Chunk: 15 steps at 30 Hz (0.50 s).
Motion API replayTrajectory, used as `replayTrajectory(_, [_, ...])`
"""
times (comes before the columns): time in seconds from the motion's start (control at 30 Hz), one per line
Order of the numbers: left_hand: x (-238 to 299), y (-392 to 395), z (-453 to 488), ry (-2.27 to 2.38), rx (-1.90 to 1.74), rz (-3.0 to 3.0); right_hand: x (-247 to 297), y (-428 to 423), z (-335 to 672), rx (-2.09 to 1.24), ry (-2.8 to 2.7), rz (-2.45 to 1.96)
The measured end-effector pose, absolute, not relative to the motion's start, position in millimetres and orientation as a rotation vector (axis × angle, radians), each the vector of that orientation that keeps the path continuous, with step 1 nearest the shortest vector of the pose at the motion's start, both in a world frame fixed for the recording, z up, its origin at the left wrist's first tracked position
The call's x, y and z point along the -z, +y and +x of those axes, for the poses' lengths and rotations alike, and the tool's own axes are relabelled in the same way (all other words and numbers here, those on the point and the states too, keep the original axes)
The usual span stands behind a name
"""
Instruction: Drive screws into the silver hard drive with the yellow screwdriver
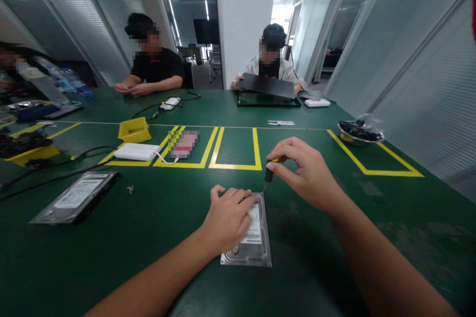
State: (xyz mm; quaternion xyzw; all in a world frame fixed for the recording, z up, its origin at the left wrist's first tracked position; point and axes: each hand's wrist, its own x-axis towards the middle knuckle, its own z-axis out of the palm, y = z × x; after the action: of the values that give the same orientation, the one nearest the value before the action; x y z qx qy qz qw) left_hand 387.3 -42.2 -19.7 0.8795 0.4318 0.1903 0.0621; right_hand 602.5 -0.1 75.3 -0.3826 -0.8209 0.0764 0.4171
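Note:
A silver hard drive [255, 245] lies flat on the green table [334, 237] in front of me. My left hand [228, 215] rests on its upper left part, fingers curled and pressing it down. My right hand [305, 171] pinches the black and yellow handle of a small screwdriver [268, 174]. The screwdriver stands nearly upright with its tip at the drive's top right corner.
A second hard drive [76, 198] lies at the left, with a few loose screws [130, 188] beside it. A yellow bin [134, 130], a white power bank [137, 151] and a metal bowl [360, 133] stand farther back. Two people sit across the table; one holds a black laptop [268, 86].

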Motion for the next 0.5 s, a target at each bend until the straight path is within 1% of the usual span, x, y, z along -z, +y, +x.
replayTrajectory(0.5, [17.6,-41.8,387.8,1.316,-0.565,2.663,-76.6,-0.5,602.5,-0.155,-2.090,-0.950])
